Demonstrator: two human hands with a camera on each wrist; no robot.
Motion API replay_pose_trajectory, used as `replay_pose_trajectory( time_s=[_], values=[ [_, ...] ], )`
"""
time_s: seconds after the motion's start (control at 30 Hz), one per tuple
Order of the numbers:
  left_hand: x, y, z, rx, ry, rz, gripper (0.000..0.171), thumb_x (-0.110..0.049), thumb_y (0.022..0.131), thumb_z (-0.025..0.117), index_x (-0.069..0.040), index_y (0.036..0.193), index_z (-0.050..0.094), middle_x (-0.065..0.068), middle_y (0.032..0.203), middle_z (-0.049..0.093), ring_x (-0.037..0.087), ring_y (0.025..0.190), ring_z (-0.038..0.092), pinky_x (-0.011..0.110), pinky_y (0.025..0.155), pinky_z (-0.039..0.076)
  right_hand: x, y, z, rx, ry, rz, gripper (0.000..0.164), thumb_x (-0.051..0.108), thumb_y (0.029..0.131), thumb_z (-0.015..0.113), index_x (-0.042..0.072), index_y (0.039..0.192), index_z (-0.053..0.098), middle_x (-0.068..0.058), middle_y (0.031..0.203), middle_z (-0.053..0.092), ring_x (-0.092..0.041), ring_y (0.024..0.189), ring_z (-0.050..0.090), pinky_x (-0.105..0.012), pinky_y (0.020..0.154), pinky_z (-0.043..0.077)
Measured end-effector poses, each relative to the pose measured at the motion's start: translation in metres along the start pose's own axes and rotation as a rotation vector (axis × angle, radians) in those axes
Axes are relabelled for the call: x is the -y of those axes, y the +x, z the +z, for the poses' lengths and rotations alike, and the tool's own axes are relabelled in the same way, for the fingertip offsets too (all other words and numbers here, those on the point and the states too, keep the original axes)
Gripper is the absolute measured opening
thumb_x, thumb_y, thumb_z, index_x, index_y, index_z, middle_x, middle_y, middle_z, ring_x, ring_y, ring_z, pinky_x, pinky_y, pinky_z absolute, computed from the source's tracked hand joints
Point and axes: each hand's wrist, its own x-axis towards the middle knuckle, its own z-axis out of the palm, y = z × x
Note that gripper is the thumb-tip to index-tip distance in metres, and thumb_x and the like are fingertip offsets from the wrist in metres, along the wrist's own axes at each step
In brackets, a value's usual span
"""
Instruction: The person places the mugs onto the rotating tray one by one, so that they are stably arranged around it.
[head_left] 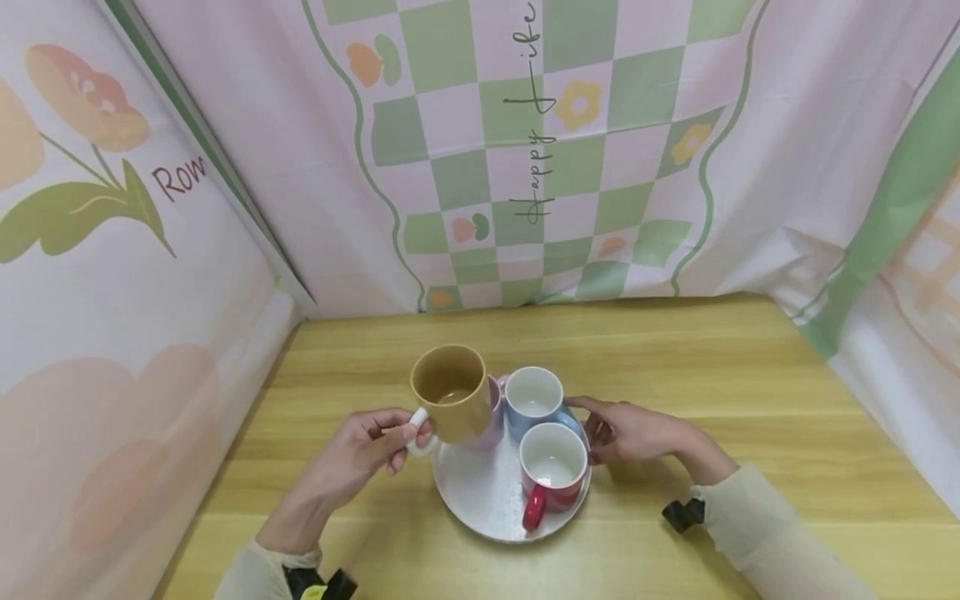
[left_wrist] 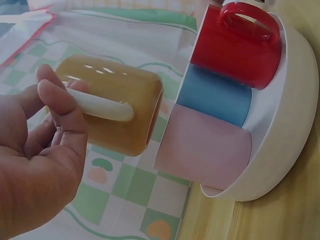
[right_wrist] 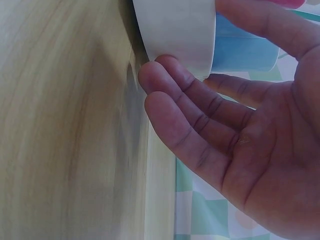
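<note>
My left hand (head_left: 356, 454) grips the white handle of a mustard-yellow mug (head_left: 467, 417), pinched between thumb and fingers. The yellow mug is raised above the left side of a round white tray (head_left: 472, 492) with a tall wall. Inside the tray stand a pink mug (left_wrist: 205, 147), a blue mug (head_left: 534, 410) and a red mug (head_left: 564, 493), side by side. From the head view the yellow mug partly covers the pink one. At the tray's right edge, my right hand (head_left: 637, 431) touches the wall (right_wrist: 177, 35) with extended thumb and fingers.
The tray rests on a wood-grain table (head_left: 675, 358). A cloth with green checks and lettering (head_left: 517, 150) hangs behind the table, and a flowered cloth (head_left: 112, 333) hangs along the left side. Beige sleeves and black wrist devices (head_left: 684, 515) are on both arms.
</note>
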Motion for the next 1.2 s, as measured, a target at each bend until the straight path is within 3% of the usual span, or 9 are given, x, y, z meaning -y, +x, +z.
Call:
replay_pose_trajectory(
  time_s=[0.43, 0.67, 0.77, 1.03, 1.2],
  values=[
    [0.005, -0.007, 0.002, 0.178, -0.003, 0.125, 0.025, -0.007, 0.101, 0.055, 0.015, 0.111, 0.063, 0.001, 0.097, 0.070, -0.001, 0.064, 0.055, 0.013, 0.057, 0.048, 0.005, -0.001, -0.001, 0.000, 0.020, -0.006, 0.087, 0.017, 0.083, 0.077, 0.004, 0.154, 0.029, -0.006, 0.101, 0.068, -0.014, 0.091, 0.067, -0.023, 0.080, 0.058],
    [0.010, -0.008, 0.001, 0.248, -0.011, 0.124, 0.023, -0.007, 0.101, 0.055, 0.012, 0.108, 0.064, 0.001, 0.098, 0.069, 0.000, 0.065, 0.056, 0.013, 0.058, 0.050, 0.005, -0.001, -0.001, -0.001, 0.016, -0.006, 0.086, 0.017, 0.084, 0.077, 0.004, 0.154, 0.030, -0.006, 0.101, 0.068, -0.015, 0.092, 0.067, -0.023, 0.081, 0.058],
    [0.013, -0.008, 0.001, 0.275, -0.012, 0.160, 0.022, -0.004, 0.101, 0.053, 0.013, 0.108, 0.064, 0.002, 0.097, 0.069, -0.001, 0.066, 0.057, 0.013, 0.057, 0.051, 0.005, 0.000, -0.001, -0.001, 0.012, -0.005, 0.086, 0.017, 0.084, 0.077, 0.004, 0.154, 0.030, -0.006, 0.102, 0.068, -0.015, 0.092, 0.067, -0.024, 0.081, 0.058],
    [0.022, -0.008, 0.003, 0.315, -0.012, 0.162, 0.021, -0.004, 0.100, 0.056, 0.012, 0.109, 0.065, 0.035, 0.096, 0.065, 0.000, 0.068, 0.060, 0.014, 0.058, 0.053, 0.005, -0.001, -0.002, -0.002, 0.014, -0.006, 0.086, 0.018, 0.084, 0.077, 0.004, 0.154, 0.029, -0.005, 0.102, 0.068, -0.015, 0.093, 0.067, -0.026, 0.082, 0.058],
    [0.031, -0.006, 0.001, 0.356, -0.017, 0.167, 0.022, 0.000, 0.099, 0.055, 0.017, 0.111, 0.062, 0.041, 0.098, 0.062, 0.000, 0.070, 0.061, 0.014, 0.059, 0.054, 0.004, 0.000, -0.001, 0.000, 0.012, -0.009, 0.086, 0.017, 0.084, 0.077, 0.004, 0.154, 0.029, -0.005, 0.102, 0.068, -0.015, 0.093, 0.067, -0.026, 0.082, 0.059]
  ],
)
